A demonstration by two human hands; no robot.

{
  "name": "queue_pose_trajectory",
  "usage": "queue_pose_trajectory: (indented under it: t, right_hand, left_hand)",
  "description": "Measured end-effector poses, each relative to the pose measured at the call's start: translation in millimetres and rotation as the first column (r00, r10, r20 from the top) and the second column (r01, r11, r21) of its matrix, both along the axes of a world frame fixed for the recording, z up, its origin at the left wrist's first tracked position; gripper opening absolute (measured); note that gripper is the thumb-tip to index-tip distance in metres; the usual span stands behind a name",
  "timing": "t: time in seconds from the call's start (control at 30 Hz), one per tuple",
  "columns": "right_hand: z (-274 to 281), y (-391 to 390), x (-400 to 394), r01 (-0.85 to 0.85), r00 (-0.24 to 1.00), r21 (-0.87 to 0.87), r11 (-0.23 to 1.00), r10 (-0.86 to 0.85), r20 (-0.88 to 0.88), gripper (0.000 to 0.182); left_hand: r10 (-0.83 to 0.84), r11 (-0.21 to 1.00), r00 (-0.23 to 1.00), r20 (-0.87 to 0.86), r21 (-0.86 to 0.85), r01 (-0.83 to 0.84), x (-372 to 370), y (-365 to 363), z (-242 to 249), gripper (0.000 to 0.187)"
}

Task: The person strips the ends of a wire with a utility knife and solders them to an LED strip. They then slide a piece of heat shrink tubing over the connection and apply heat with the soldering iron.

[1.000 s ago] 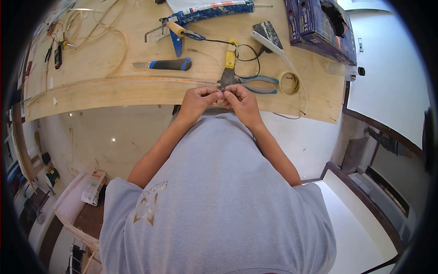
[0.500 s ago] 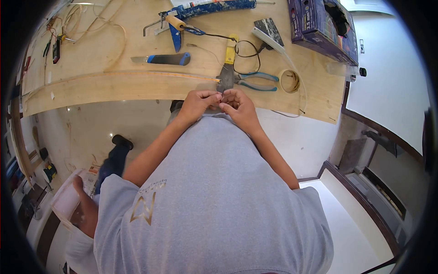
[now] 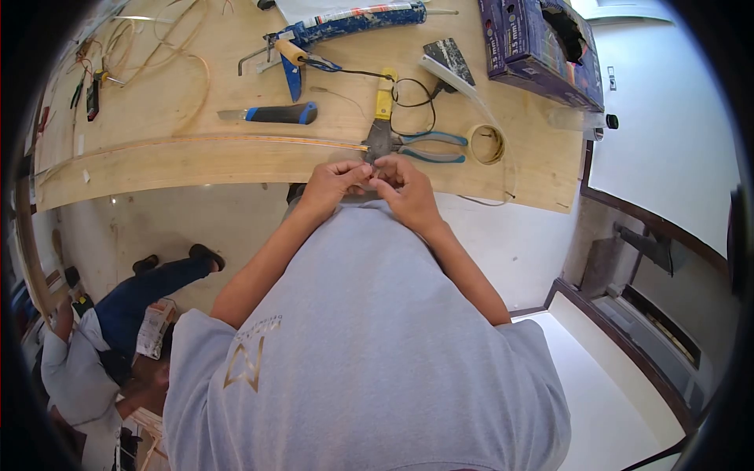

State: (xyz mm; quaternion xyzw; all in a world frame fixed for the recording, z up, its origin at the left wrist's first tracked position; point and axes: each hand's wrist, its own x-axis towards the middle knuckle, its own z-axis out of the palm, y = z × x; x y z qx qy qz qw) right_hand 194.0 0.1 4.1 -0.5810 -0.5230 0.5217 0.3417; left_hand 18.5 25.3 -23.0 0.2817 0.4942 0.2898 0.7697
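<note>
Over the table's front edge, my left hand (image 3: 334, 188) and my right hand (image 3: 408, 192) meet with fingertips pinched together. Something tiny is between them, too small and covered to name. Just beyond the fingers lie a yellow-handled tool (image 3: 383, 98) with a grey metal end and teal-handled pliers (image 3: 432, 147). A thin orange-and-white strip (image 3: 236, 141) runs in from the left, its end close to my fingers. Left of the tools rests a blue-and-black utility knife (image 3: 283, 114) with its blade out.
A blue caulking gun (image 3: 353, 23) lies at the back of the wooden table (image 3: 157, 165). To the right are a tape roll (image 3: 485, 144), a black adapter (image 3: 449, 63) and a purple box (image 3: 542, 55). Another person (image 3: 118, 330) is low on the floor at left.
The view has shifted slightly, so the table items sit a little left and lower. My hands stay pinched together with small finger movements. The other person has changed posture, legs now stretched out.
</note>
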Motion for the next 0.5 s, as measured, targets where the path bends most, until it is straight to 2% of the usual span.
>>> queue_pose_trajectory:
  t: [0.07, 0.17, 0.27, 0.4, 0.5]
  right_hand:
    - [-5.5, 0.3, 6.2, 0.014, 0.999, -0.017, 1.000, -0.013, 0.039, 0.017]
    - [-9.2, 1.8, 13.6, 0.044, 0.991, -0.004, 0.999, -0.043, 0.126, 0.012]
    - [-9.5, 5.8, 16.6, 0.022, 0.979, 0.074, 0.997, -0.036, 0.199, 0.011]
    - [-18.4, 11.4, 14.5, -0.027, 0.967, 0.223, 0.975, -0.031, 0.254, 0.011]
    - [-19.3, 13.7, 9.4, -0.021, 0.961, 0.192, 0.981, -0.033, 0.274, 0.011]
  left_hand:
    - [0.017, 0.999, 0.999, -0.033, 0.036, -0.015, -5.8, 2.2, 6.0, 0.020]
    - [-0.015, 0.991, 0.985, -0.171, 0.131, 0.038, -17.1, 5.1, 3.3, 0.015]
    - [0.001, 0.965, 0.933, -0.360, 0.244, 0.093, -24.7, 5.7, -0.9, 0.019]
    - [0.085, 0.937, 0.910, -0.405, 0.342, 0.065, -29.7, 11.1, 5.0, 0.015]
    - [0.119, 0.923, 0.903, -0.412, 0.381, 0.053, -37.2, 12.8, -0.2, 0.016]
